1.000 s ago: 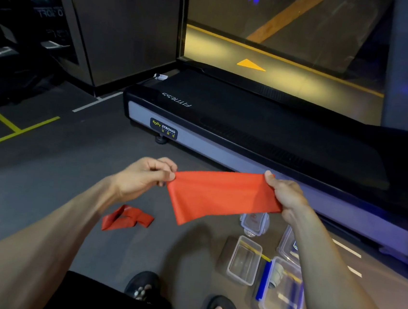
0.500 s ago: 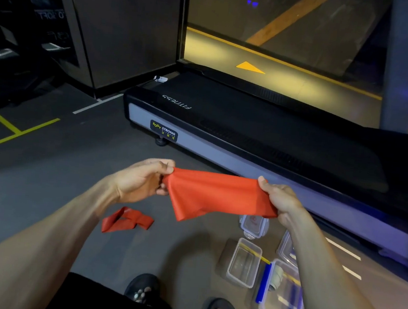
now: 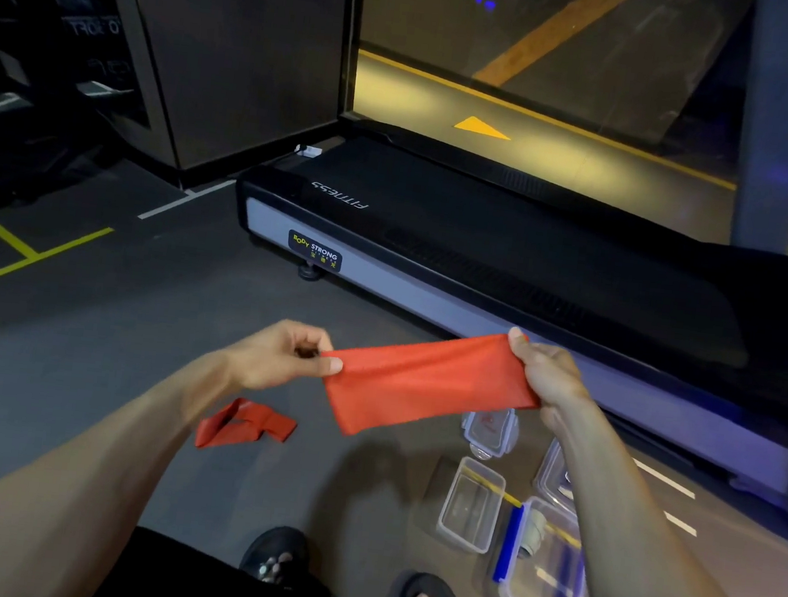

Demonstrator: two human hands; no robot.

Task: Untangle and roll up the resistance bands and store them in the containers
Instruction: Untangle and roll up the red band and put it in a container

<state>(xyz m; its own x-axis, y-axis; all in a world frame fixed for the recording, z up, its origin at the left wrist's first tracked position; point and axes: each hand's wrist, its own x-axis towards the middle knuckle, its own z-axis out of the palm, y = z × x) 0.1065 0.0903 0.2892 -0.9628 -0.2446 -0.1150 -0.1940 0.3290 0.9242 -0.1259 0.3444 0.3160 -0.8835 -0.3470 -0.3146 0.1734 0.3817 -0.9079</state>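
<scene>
Band one (image 3: 426, 389) pinched flat between left hand (image 3: 278, 359) and right hand (image 3: 539, 377), unrolled; second band (image 3: 245, 426) tangled on floor; containers (image 3: 472, 503) empty (mostly).

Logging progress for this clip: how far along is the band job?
Done: one container with a blue clip seems to hold a pale roll, though it is hard to make out. In hand: left hand and right hand pinch the ends of a red band, held flat, not yet rolled. Left: a second red band lies tangled on the floor; an open container looks empty.
</scene>
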